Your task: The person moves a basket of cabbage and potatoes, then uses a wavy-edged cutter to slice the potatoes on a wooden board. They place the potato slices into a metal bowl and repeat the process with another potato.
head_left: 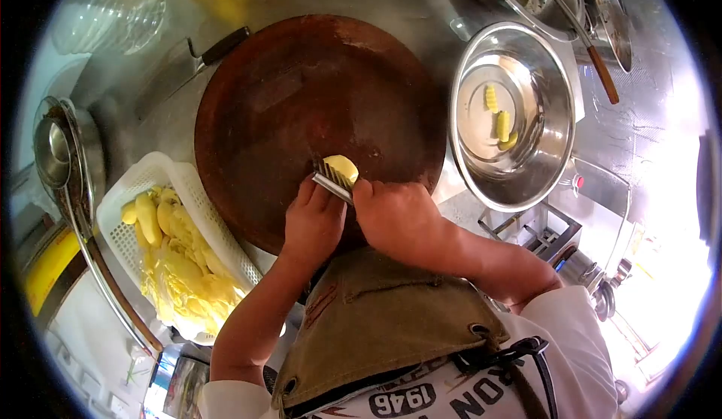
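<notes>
Two grips, left hand [310, 223] and right hand [397, 217], clench the wavy cutter [332, 179] on a potato [344, 166].

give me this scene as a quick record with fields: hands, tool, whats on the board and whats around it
left hand: closed on the wavy cutter
right hand: closed on the same cutter from the other side
cutter: blade down on a yellow potato piece
chopping board: round, wooden, potato piece near its front edge
steel bowl: right of the board, three ridged yellow pieces inside
white basket: left of the board, holds peeled yellow pieces
cleaver: lies beyond the board's left edge
</notes>
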Demonstrator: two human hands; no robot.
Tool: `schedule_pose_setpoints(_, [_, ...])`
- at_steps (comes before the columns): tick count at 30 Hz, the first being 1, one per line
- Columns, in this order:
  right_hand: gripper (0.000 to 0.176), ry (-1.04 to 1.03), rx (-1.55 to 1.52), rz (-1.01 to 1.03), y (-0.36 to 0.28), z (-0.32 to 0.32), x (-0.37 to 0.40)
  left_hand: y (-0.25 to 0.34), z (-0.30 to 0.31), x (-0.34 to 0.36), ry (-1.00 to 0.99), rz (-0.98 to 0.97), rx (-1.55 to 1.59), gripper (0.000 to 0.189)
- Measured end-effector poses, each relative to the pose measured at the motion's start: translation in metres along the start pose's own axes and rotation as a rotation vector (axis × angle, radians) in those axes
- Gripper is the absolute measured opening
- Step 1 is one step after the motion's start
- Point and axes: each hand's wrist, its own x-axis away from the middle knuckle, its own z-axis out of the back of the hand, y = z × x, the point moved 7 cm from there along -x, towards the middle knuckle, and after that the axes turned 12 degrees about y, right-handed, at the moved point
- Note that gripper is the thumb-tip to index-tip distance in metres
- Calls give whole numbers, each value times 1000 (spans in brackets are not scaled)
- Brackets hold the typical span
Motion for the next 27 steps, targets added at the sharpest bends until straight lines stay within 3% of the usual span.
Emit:
schedule_pose_setpoints(9, [14, -149, 55, -46, 15, -24, -9, 2, 7, 1, 50, -64, -26, 22])
schedule_pose_setpoints(12, [18, -174, 120, -268, 31, -16, -5, -6, 15, 11, 161, -68, 63, 25])
schedule_pose_setpoints(15, [17, -263, 34, -168, 10, -7, -1, -9, 20, 24, 194, -67, 118, 27])
schedule_pose_setpoints(19, [16, -158, -44, -84, -6, -7, -2, -4, 23, 12, 231, -104, 132, 25])
schedule_pose_setpoints(27, [20, -202, 55, -45, -12, -18, 0, -12, 8, 17, 194, -57, 162, 26])
